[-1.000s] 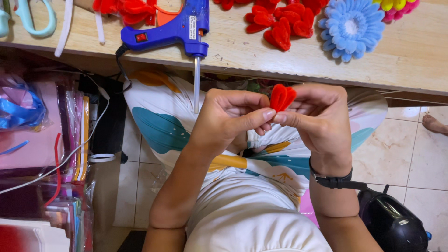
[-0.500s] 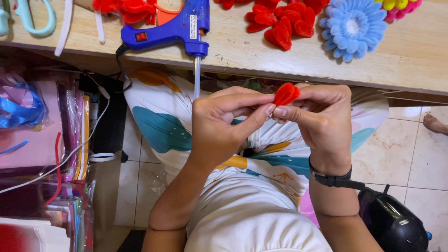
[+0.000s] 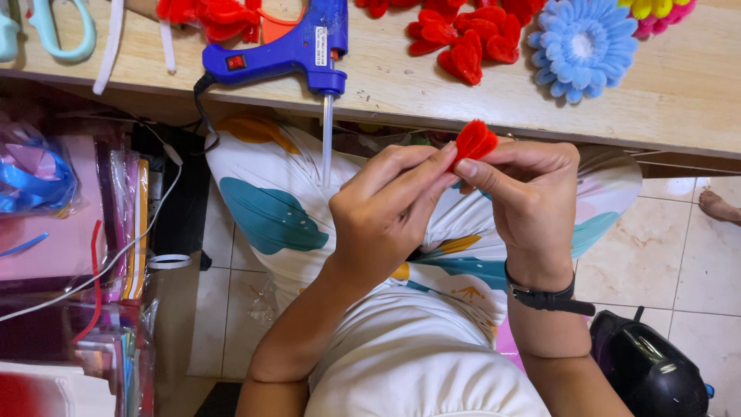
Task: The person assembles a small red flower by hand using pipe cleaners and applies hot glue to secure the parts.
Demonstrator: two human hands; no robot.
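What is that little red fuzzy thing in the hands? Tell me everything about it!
The red fuzzy piece is small, soft-looking, like bent chenille stem folded into a petal-shaped loop. It is pinched between the fingertips of the left hand and the right hand, held up over the lap, just below the wooden table edge. Its lower end is hidden by fingers.

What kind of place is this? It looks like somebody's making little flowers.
Probably a home craft corner. A blue glue gun lies on a wooden table beside red fuzzy petals and a finished blue flower. Both hands, left hand and right hand, pinch a red petal.
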